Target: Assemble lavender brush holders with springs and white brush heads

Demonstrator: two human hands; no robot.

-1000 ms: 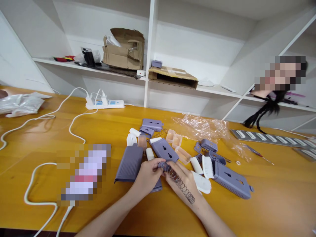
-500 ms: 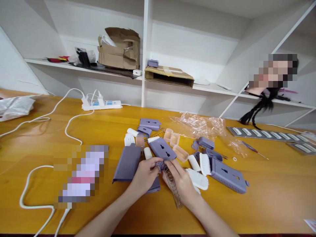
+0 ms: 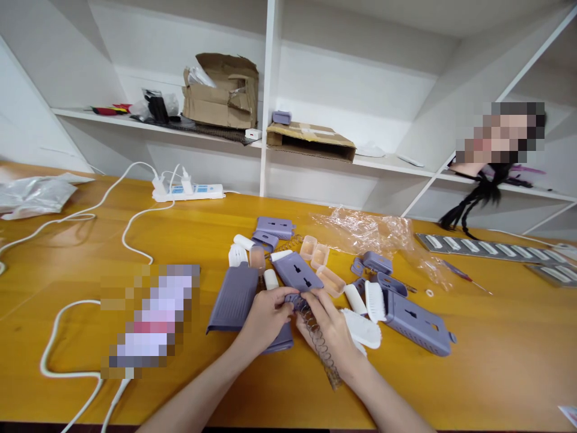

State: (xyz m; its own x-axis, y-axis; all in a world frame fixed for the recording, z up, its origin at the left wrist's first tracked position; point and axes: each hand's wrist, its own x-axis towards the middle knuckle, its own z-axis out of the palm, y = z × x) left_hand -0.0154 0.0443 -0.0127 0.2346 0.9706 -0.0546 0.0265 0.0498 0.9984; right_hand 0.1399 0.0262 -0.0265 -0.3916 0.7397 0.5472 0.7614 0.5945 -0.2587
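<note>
Between my two hands is a small purple plastic part (image 3: pixel 295 300) with a long metal coil spring (image 3: pixel 322 346) trailing from it toward me. My left hand (image 3: pixel 267 314) is closed, its thumb and finger pinching the part's left side. My right hand (image 3: pixel 331 329) is closed where the part and the spring meet; its fingertips partly hide the joint. Just beyond my fingers lies a purple slotted panel (image 3: pixel 297 270). A ribbed purple cover (image 3: pixel 233 299) lies left of my left hand. Right of my right hand are a white brush (image 3: pixel 374 302) and a white oval pad (image 3: pixel 362 328).
A purple slotted housing (image 3: pixel 419 323) lies to the right, near a screwdriver (image 3: pixel 466 276). Small translucent trays (image 3: pixel 330 281) and crumpled clear plastic (image 3: pixel 365 228) lie behind. On the left are a blurred phone (image 3: pixel 153 319), white cables and a power strip (image 3: pixel 189 192). Shelves hold cardboard boxes (image 3: pixel 220 99).
The spring's free end has swung slightly right and toward me, and its coils look more spread. Both hands keep their grip at nearly the same place. The view has shifted slightly.
</note>
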